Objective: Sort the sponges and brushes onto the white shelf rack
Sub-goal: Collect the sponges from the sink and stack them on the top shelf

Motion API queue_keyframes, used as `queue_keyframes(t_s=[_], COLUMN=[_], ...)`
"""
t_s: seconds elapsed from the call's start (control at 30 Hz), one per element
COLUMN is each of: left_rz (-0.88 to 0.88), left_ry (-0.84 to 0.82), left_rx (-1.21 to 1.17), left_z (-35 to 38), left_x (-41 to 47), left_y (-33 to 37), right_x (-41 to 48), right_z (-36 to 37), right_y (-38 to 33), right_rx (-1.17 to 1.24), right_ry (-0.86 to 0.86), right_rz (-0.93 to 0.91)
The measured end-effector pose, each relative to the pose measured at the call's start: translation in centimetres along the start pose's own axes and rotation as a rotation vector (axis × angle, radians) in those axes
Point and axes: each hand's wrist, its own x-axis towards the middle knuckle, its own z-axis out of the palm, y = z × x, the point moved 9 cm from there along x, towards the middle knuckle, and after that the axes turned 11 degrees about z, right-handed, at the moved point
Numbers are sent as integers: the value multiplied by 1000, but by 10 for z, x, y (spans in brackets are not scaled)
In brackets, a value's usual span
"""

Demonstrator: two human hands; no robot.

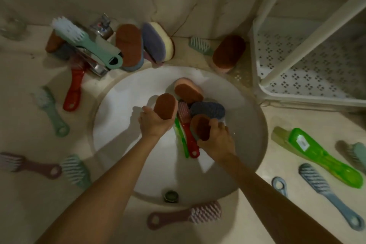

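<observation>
**Brown-faced sponges, one per hand, over the white sink (118,117)**

Left hand (153,123): fingers curled round the lower end of a pink-backed sponge (165,106), thumb on its left side. The sponge stands on end, brown face towards the camera, held over the basin just left of the heap.

Right hand (215,140): fingers wrapped over the top of a second sponge (201,127), also brown-faced, at the near edge of the heap. Cannot tell whether it is lifted or resting on what lies under it.

Heap in the sink, right of centre:
- A peach sponge (188,90) lies at the back, with a dark blue sponge (208,109) touching it on the right.
- A red brush (188,134) and a green brush (181,138) lie side by side between the two hands, handles pointing to the near rim.

The drain (171,196) sits close to the near rim.

The white shelf rack (309,69) stands on the table (29,77) at the sink's rear right, against the wall, showing a perforated shelf.

On the table:
- At the rear left, a teal brush (85,43) lies across the tap (99,45), and a red-handled brush (74,89) lies just below it.
- A brown-and-blue sponge (128,45) and a purple-and-yellow sponge (158,42) are propped together at the wall.
- A lone brown sponge (228,53) stands just beside the rack's corner.
- To the right lie a clear green brush (320,156) and a pale blue brush (328,190).
- A pink brush (184,214) lies at the near edge.
</observation>
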Motion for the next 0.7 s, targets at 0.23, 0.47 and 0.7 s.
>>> queue_keyframes(t_s=[0.23,0.47,0.7], left_rz=[41,317,516], left_ry=[10,122,172], left_rx=[-206,-772,-1052], left_z=[-38,-117,-203], left_x=[-49,-108,-158], left_y=[40,149,243], right_x=[-43,-106,-173], right_z=[-78,-198,-322], right_y=[-29,-65,-82], right_rx=[192,316,424], right_ry=[208,468,723], right_rz=[-93,-274,-374])
